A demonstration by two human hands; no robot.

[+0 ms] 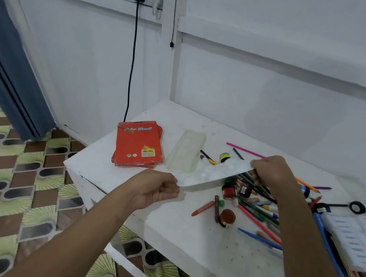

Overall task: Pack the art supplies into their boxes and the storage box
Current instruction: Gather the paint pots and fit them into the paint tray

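Note:
A white paint palette [210, 173] hangs tilted above the white table [186, 234]. My right hand [272, 174] pinches its far end and my left hand [157, 189] holds its near end with curled fingers. Under and right of the palette lies a heap of loose coloured pencils, crayons and small paint bottles [255, 205]. Two stacked orange colour pencil boxes [139, 143] lie at the table's left corner. A clear plastic tray [185, 154] lies beside them.
A blue storage box [334, 265] with white paint trays [358, 238] in it stands at the right edge. A black tape roll [357, 207] lies behind it. A black cable [131, 63] hangs down the white wall. Patterned floor lies left of the table.

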